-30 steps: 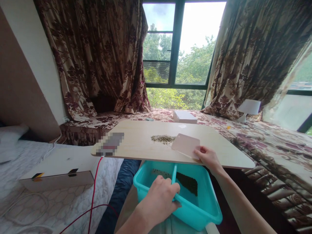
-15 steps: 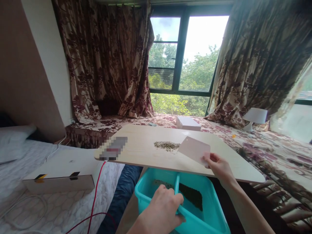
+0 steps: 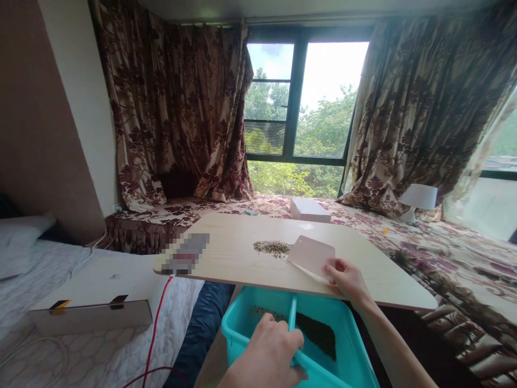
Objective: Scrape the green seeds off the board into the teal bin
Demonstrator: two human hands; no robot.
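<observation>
My right hand [image 3: 350, 284] pinches a translucent whitish scraper card [image 3: 312, 254] by its near right corner. The card tilts over the pale wooden tabletop [image 3: 230, 237], its left edge beside a flat pile of small greenish-brown beans or seeds [image 3: 271, 248]. Closer to me is a two-part turquoise bin [image 3: 359, 350] below the table's front edge. My left hand [image 3: 269, 347] is closed around the bar that divides the bin. Dark small grains [image 3: 319, 331] lie in the right compartment; a few paler ones show in the left, partly hidden by my hand.
A pixelated flat device [image 3: 188, 253] with a red cable [image 3: 156, 328] lies on the table's left end. Left of it, a white box [image 3: 97, 291] sits on the bed. Behind the table are a white box [image 3: 310, 209] and a small lamp [image 3: 420, 196] on the window ledge.
My right hand has moved the card left, to the pile's right edge, where the pile now ends slightly further left. My left hand keeps its grip. The camera has tilted up slightly.
</observation>
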